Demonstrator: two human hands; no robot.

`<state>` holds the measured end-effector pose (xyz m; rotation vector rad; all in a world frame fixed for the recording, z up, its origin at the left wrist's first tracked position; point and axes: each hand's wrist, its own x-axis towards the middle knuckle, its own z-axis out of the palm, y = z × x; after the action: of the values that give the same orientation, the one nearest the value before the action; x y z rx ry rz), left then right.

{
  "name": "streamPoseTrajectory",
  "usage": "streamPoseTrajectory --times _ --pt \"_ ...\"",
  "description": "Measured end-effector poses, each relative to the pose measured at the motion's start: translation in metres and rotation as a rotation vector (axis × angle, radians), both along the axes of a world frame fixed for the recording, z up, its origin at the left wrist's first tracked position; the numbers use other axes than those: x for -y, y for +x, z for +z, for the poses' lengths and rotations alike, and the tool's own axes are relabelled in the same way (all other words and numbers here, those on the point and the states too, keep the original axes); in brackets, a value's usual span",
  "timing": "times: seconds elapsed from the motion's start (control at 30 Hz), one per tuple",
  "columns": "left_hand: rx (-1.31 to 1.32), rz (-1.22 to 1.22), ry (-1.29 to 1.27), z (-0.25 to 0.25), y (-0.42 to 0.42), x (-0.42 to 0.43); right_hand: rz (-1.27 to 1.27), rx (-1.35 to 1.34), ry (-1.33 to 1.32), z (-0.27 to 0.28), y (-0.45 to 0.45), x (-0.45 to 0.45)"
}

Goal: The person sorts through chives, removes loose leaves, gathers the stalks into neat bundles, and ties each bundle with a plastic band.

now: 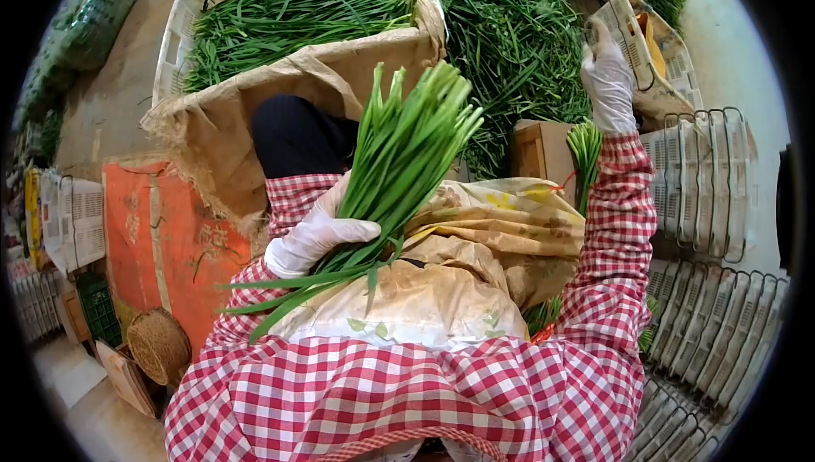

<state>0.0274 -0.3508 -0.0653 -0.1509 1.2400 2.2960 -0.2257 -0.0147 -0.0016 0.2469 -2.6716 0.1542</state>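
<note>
My left hand (312, 239), in a white glove, is wrapped round a thick bunch of garlic chives (399, 152) above my lap. The pale cut ends point up and away, and the green leaf tips trail down to the left. My right hand (608, 80), also gloved, is stretched out at the upper right beside a white crate (679, 59) with a metal handle. Its fingers are curled closed; what they hold, if anything, I cannot make out. A smaller chive bunch (584, 152) stands by my right forearm.
A white crate (170, 59) full of chives, lined with brown cloth (212, 135), stands ahead on the left. Loose chives (514, 37) are heaped beside it. An orange-red sack (174, 237) lies at left, near a woven basket (158, 346). Stacked crates (717, 326) line the right.
</note>
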Motion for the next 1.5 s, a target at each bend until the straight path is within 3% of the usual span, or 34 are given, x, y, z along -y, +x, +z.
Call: streamPoseTrajectory --times 0.03,0.1,0.17,0.23,0.27,0.43,0.57,0.6,0.63,0.7,0.73,0.77,0.83,0.9,1.0,1.03,1.13,1.17,1.23,1.27,1.3,1.37,1.43,1.5 --pt "0.035 0.008 0.058 0.001 0.000 0.001 0.005 0.003 -0.003 -0.011 0.006 -0.003" --pt "0.113 0.035 0.172 0.001 0.001 0.006 -0.010 0.283 -0.006 -0.037 0.027 0.001" --pt "0.138 0.080 0.223 -0.013 0.003 0.011 0.149 0.916 -0.337 -0.035 0.066 0.024" --pt "0.250 0.126 0.323 -0.009 0.005 0.015 0.284 1.347 -0.663 -0.064 0.092 0.035" --pt "0.262 0.243 0.298 -0.047 0.004 0.020 0.386 1.359 -0.716 -0.077 0.105 0.043" --pt "0.293 0.244 0.323 -0.044 -0.021 0.021 0.522 1.561 -1.022 -0.075 0.144 0.090" --pt "0.296 0.257 0.296 -0.017 -0.032 0.011 0.553 1.549 -1.020 -0.070 0.149 0.106" --pt "0.198 0.141 0.352 -0.027 -0.034 0.017 0.585 1.521 -1.019 -0.071 0.149 0.108" --pt "0.119 -0.115 0.669 -0.047 -0.040 0.028 0.587 1.516 -1.016 -0.072 0.150 0.112" --pt "-0.127 0.044 0.096 -0.012 -0.044 -0.006 0.486 1.442 -1.021 -0.070 0.152 0.121" --pt "-0.046 0.015 0.044 0.000 -0.042 -0.009 0.525 1.367 -1.139 -0.059 0.157 0.128" --pt "-0.135 0.060 -0.062 -0.002 -0.044 -0.020 0.556 1.375 -1.125 -0.067 0.154 0.130" --pt "-0.545 0.063 -0.392 -0.020 -0.048 -0.030 0.466 1.279 -1.230 -0.077 0.157 0.140" --pt "-0.337 -0.026 -0.274 -0.012 -0.049 -0.037 0.373 1.166 -1.562 -0.070 0.162 0.156" --pt "-0.720 0.093 -0.690 -0.021 -0.059 -0.053 0.372 0.977 -1.739 -0.059 0.154 0.164" --pt "-0.721 0.094 -0.628 -0.015 -0.063 -0.060 0.382 0.955 -1.778 -0.053 0.147 0.160" --pt "-0.694 -0.052 -0.724 0.016 -0.062 -0.067 0.442 1.119 -1.809 -0.036 0.121 0.141" --pt "-0.800 -0.020 -0.552 0.017 -0.061 -0.071 0.454 1.096 -1.799 -0.023 0.113 0.134" --pt "-0.604 -0.264 -0.162 0.058 -0.061 -0.059 0.408 1.201 -1.621 -0.001 0.087 0.111" --pt "-0.688 -0.336 -0.199 0.046 -0.068 -0.051 0.294 1.265 -1.574 0.014 0.077 0.096" --pt "-0.464 -0.388 -0.076 0.053 -0.070 -0.043 0.194 1.241 -1.413 0.035 0.076 0.086" --pt "-0.290 -0.187 0.002 0.036 -0.083 -0.030 0.116 1.149 -1.078 0.071 0.080 0.079" --pt "-0.313 -0.079 0.013 0.016 -0.092 -0.041 0.188 1.168 -0.741 0.081 0.085 0.079" --pt "-0.236 -0.014 0.436 0.015 -0.096 -0.068 0.289 0.878 -0.487 0.035 0.094 0.060"
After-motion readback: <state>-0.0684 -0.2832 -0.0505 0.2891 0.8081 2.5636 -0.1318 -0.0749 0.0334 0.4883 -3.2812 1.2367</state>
